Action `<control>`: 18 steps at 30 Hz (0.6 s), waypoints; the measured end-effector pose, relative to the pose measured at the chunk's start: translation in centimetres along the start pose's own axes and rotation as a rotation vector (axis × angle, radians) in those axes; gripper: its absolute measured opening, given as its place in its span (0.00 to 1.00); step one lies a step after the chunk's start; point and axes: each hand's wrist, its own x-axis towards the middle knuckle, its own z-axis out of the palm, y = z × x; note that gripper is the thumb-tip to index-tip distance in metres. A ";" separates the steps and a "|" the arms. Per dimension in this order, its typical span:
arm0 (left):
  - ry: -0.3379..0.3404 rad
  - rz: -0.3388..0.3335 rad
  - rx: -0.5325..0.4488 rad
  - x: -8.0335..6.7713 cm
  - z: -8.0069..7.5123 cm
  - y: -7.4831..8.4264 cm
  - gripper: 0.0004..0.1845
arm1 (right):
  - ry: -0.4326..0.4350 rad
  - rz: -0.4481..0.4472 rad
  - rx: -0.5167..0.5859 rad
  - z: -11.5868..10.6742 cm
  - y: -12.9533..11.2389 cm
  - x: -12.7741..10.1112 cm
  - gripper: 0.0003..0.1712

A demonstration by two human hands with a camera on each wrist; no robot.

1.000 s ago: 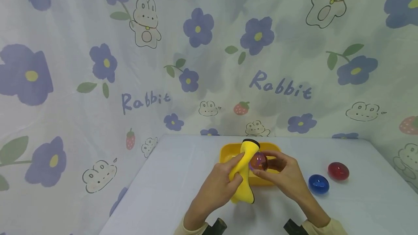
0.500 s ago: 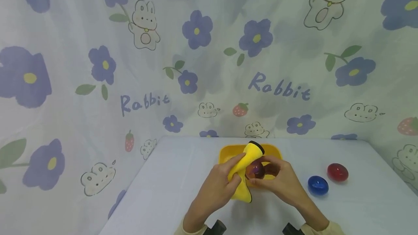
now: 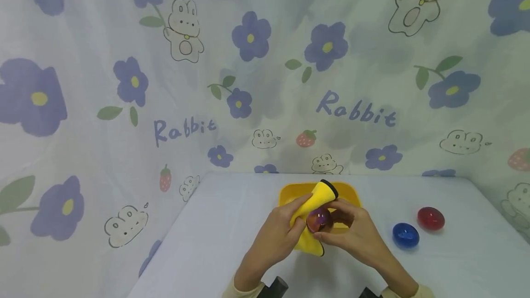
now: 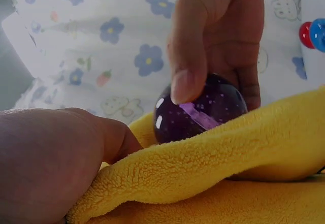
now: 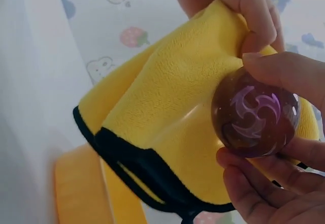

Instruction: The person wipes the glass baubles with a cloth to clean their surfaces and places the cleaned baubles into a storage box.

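Glossy dark purple translucent ball [image 3: 318,219] with a pale swirl mark pinched in the right hand [image 3: 352,231], thumb tip pressed on its upper side and the other fingers [image 5: 264,183] curled beneath and behind it, clamped on the ball. Ball pressed sideways into a soft yellow microfibre cloth with a black stitched edge [image 3: 311,208], touching the fabric just beside the left fingertips. Cloth bunched in the left hand [image 3: 276,233], thumb and fingers [image 5: 254,10] curled round a fold and pinching it tight, knuckles up, wrist angled in from the lower left. Cloth draped from that grip, one black-edged corner standing up beyond the fingers, another hanging down below them toward the pale grey tabletop [image 3: 215,233]. Right wrist angled in from the lower right, palm turned toward the left hand, both hands meeting in mid-air just above the tabletop. Directly behind and under both sets of fingers, a shallow yellow plastic tray [image 3: 352,194], partly hidden by cloth and hands. Well out beyond the right hand, apart from the fingers, a shiny blue oval ball [image 3: 405,235] and, just past it, a shiny red oval ball [image 3: 430,218], both resting on the tabletop. Behind everything, a hung pale fabric backdrop printed with blue flowers and rabbits [image 3: 165,82].
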 end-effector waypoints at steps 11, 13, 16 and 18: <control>-0.039 -0.007 -0.052 0.0 -0.3 -0.5 0.30 | 0.064 -0.047 0.060 0.4 -0.3 -0.1 0.26; -0.050 -0.011 -0.067 0.0 -0.2 -0.6 0.31 | 0.087 -0.046 0.065 0.4 -0.4 -0.2 0.26; -0.065 -0.021 -0.085 0.1 -0.1 -0.6 0.31 | 0.123 -0.045 0.062 0.3 -0.5 -0.2 0.27; -0.073 -0.034 -0.090 0.2 -0.1 -0.5 0.31 | 0.144 -0.038 0.056 0.3 -0.5 -0.2 0.28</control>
